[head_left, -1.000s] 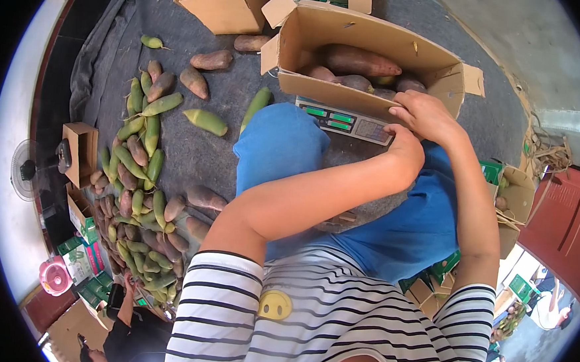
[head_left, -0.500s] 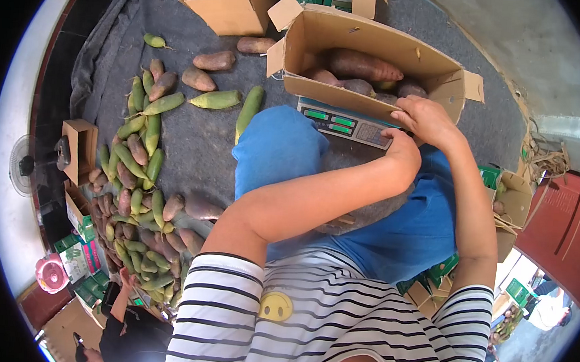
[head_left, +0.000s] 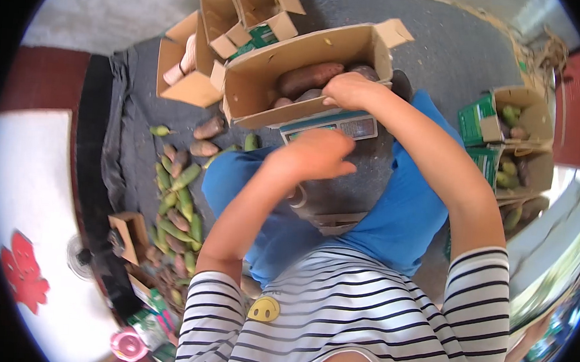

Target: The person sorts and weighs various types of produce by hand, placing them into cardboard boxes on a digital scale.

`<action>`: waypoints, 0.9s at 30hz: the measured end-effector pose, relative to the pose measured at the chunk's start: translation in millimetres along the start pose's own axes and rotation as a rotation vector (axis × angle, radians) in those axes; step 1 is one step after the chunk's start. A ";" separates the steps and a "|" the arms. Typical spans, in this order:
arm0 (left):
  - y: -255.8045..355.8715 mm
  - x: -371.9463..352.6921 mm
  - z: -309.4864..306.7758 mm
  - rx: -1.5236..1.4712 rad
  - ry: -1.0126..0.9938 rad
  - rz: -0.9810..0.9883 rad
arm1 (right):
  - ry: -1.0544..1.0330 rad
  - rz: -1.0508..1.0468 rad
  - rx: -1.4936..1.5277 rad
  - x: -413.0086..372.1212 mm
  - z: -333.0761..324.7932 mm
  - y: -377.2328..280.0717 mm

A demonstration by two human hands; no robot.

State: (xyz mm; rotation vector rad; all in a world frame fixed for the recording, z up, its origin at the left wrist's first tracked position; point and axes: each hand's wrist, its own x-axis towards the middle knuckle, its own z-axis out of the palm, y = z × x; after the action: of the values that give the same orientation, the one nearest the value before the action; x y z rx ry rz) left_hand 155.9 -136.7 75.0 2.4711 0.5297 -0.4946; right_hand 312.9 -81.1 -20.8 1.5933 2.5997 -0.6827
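My right hand [head_left: 355, 92] is at the near rim of an open cardboard box [head_left: 247, 115], its fingers curled over the edge. Inside lie several large reddish-brown root vegetables [head_left: 309, 78]. Under the box sits a digital scale [head_left: 358, 127], its keypad and part of its green display showing at the front. My left hand [head_left: 315, 154], smeared by motion, hovers in front of the scale above my knees. Its thumb stands apart from the fingers, and nothing shows in it.
On the dark ground cloth at left lies a heap of green and brownish root vegetables [head_left: 181, 204]. Another cardboard box [head_left: 196, 86] stands at the back left, beside two more. On the right, several green-printed boxes [head_left: 531, 123] hold produce. A pink basin [head_left: 128, 345] is at lower left.
My left hand has left the scale's keypad and moved left toward me. My right hand stays at the box rim. The camera view has turned, shifting the box leftward.
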 end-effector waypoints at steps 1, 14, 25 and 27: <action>0.4 -12.1 -13.4 0.014 0.116 0.013 | -0.025 0.018 -0.017 0.5 -2.5 -1.1; -98.0 -43.1 -60.6 0.119 0.834 -0.364 | -0.082 0.027 -0.077 -3.5 -5.4 -7.5; -247.0 -48.9 -7.8 -0.156 0.826 -0.801 | 0.023 0.010 0.048 -15.0 -41.6 -2.9; -259.0 -52.3 -5.4 -0.203 0.792 -0.765 | 0.213 0.032 0.129 -22.5 -56.8 5.2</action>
State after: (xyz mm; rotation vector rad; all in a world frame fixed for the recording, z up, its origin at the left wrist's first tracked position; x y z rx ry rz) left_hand -8.5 51.1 -11.7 2.1185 1.7599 0.3035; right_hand 339.9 -77.0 34.1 1.8350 2.7192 -0.7306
